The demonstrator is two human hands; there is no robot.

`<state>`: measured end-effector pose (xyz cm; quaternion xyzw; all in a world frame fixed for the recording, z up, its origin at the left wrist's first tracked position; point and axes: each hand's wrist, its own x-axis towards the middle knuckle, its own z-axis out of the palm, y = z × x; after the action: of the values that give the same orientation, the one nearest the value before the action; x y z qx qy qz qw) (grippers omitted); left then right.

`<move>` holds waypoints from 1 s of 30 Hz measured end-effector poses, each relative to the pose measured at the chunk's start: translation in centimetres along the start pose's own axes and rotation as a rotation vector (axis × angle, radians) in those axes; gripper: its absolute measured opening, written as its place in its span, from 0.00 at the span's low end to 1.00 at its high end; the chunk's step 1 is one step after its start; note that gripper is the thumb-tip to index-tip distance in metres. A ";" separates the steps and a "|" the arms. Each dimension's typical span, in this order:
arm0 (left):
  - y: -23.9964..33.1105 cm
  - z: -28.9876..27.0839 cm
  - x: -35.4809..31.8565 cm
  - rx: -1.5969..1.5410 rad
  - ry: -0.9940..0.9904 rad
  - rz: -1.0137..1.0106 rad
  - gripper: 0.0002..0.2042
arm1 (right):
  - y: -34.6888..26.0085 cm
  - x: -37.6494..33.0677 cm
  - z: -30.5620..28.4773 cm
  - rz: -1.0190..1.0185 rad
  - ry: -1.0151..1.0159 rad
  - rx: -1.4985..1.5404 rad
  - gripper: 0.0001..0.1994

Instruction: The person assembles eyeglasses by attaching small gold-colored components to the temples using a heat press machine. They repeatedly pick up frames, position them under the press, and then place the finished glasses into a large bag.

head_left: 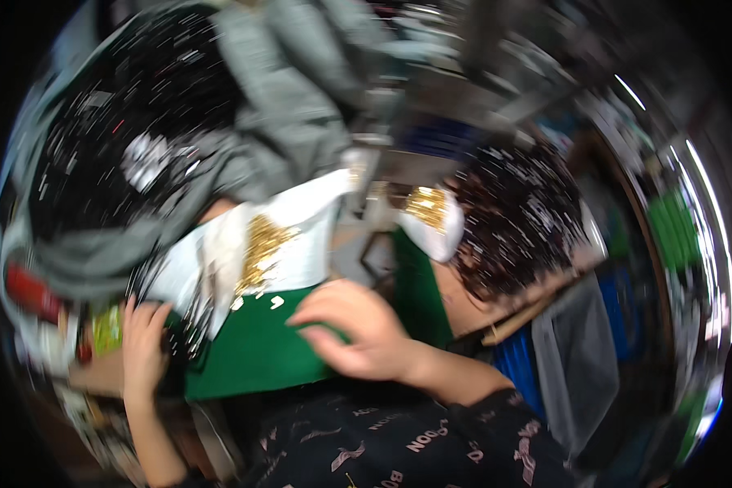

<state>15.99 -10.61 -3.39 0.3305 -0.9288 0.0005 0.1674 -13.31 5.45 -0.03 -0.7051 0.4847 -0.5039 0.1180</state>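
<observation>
A green cloth-like surface (260, 350) lies before me, with a white sheet (309, 236) at its far side. On the sheet sits a heap of small shiny gold pieces (264, 248), and a few pale bits (276, 302) lie on the green. Over the green surface, my right hand (358, 325) is curled, thumb and finger close to each other; whatever might be between the tips is too blurred to see. My left hand (145, 346) has its fingers stretched out, beside dark shiny strands (191, 321) at the left edge of the green.
A large grey fabric-lined container (81, 264) full of black glittering material (163, 89) stands at the far left. To the right, a brown glittery pile (516, 220) and a white dish of gold pieces (443, 232) rest on a board. Grey cloth (577, 366) hangs below it.
</observation>
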 end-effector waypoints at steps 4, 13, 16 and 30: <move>0.0 -2.7 -0.5 0.077 0.126 0.146 0.18 | -0.1 0.8 3.9 -0.176 -0.078 0.089 0.18; 16.5 -10.3 3.6 -0.253 -0.326 0.335 0.22 | -2.0 -0.5 0.2 -0.123 -0.334 0.190 0.21; 16.9 -8.8 4.7 -0.933 -0.177 0.476 0.29 | -1.3 -5.1 -7.7 -0.015 -0.500 0.500 0.17; 16.8 3.2 3.2 -0.532 0.025 0.196 0.24 | 13.9 -27.4 -44.0 0.864 1.042 -1.672 0.27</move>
<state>2.35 0.15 -3.55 0.1835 -0.9218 -0.2230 0.2587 -58.11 34.59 -5.05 -0.0297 0.8744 -0.1670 -0.4546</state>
